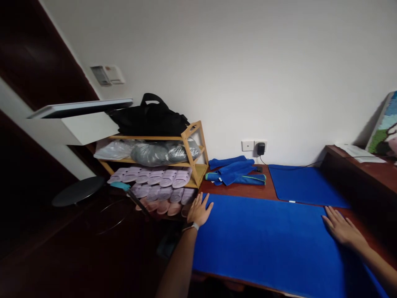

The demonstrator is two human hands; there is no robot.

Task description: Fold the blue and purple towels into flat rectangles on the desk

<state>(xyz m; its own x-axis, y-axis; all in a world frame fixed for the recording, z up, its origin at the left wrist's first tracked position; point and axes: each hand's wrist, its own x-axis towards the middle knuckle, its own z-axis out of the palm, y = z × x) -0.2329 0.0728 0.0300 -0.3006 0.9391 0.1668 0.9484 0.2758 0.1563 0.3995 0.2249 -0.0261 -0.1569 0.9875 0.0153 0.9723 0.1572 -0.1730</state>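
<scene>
A large blue mat (263,240) lies spread flat on a dark wooden table (242,190). My left hand (199,210) rests open on the mat's far left corner, fingers stretched out flat, a watch band at the wrist. Open too, my right hand (341,227) lies flat on the mat's right edge, fingers pointing up and left. Neither hand holds anything.
A second blue mat (305,185) lies behind, and folded blue towels (234,170) lie near a wall socket with a black charger (261,148). At left stands a wooden rack (192,153) of lilac slippers (155,184) with a black bag (149,116) on top. A raised shelf (366,165) runs along the right.
</scene>
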